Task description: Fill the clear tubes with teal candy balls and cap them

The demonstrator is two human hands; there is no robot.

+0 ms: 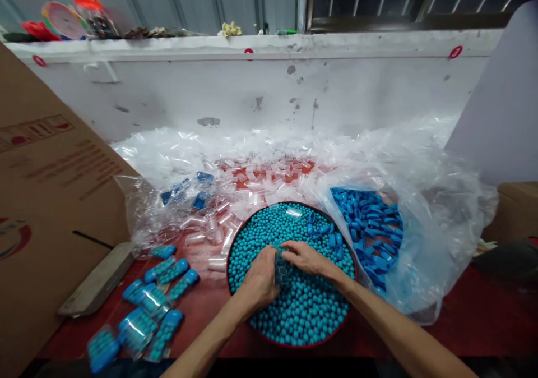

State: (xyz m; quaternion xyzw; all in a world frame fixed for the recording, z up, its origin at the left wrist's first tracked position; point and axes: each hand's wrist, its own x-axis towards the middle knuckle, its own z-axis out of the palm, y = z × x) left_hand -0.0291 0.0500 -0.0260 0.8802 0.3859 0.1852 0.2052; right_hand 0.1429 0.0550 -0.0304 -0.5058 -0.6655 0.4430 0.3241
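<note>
A round red-rimmed tub (354, 266) full of small teal balls (309, 316) sits at the centre of the table. Over the balls, my left hand (263, 274) is closed around a small clear container (282, 268) with teal balls showing through it. My right hand (303, 256) touches the same container from the other side, its fingers bent against the upper edge. Several blue caps (325, 233) lie on the balls at the back right of the tub, and a clear tube (294, 213) rests near the back rim.
Filled blue-capped containers (153, 299) lie at left, beside a grey block (98, 280) and a cardboard box (54, 187). Clear tubes (252, 198) spread behind the tub. A plastic bag (432, 243) with blue caps (372, 226) stands at right.
</note>
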